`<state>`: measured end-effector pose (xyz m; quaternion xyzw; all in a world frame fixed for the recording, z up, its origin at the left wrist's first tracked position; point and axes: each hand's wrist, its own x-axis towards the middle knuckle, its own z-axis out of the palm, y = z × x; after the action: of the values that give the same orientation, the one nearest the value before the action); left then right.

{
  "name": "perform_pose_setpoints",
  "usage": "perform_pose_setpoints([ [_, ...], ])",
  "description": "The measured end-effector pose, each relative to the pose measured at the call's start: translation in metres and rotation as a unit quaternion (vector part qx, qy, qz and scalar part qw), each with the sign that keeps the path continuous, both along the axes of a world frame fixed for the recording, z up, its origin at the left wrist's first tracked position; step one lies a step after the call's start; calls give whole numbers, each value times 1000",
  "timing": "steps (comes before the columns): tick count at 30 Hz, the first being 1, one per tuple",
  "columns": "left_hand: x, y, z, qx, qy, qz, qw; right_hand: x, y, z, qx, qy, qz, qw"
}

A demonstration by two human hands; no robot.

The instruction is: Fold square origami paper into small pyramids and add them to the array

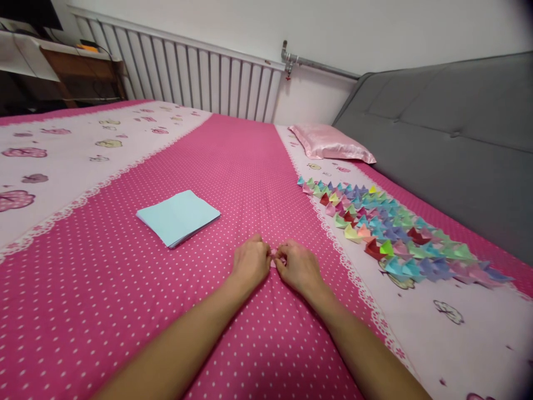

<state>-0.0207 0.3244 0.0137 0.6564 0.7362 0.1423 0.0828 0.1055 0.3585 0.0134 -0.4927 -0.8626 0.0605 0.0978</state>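
Close together over the pink dotted bedspread [233, 166], my two hands pinch one small piece of pale pink paper [273, 261]. My left hand [252, 260] has its fingers closed on the paper's left side. From the right, my right hand [297, 265] grips it with thumb and forefinger. Most of the paper is hidden by the fingers, so its folded shape cannot be made out. To the left lies a stack of light blue paper sheets [179, 216]. On the right stand rows of several small folded paper boats [377, 250] in many colours.
A pink satin pillow [328, 143] lies at the far right, against a grey padded headboard [449, 128]. Behind the bed are a white radiator [200, 72] and a metal pipe [320, 64]. A wooden desk [79, 72] with a dark screen [31, 14] stands at the far left.
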Motion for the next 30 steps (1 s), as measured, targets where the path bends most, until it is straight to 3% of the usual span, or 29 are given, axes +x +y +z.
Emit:
perform_pose_setpoints([
  [13,0,-1,2,2,18,3,1000,1,-7,6,46,-39,-25,998],
  [22,1,-3,6,-7,8,50,999,0,-10,12,43,-41,-25,998],
  [27,0,-4,4,20,-15,44,999,14,4,20,-62,54,21,996],
  [30,-2,-3,7,36,-67,53,996,25,17,20,-153,157,55,974],
])
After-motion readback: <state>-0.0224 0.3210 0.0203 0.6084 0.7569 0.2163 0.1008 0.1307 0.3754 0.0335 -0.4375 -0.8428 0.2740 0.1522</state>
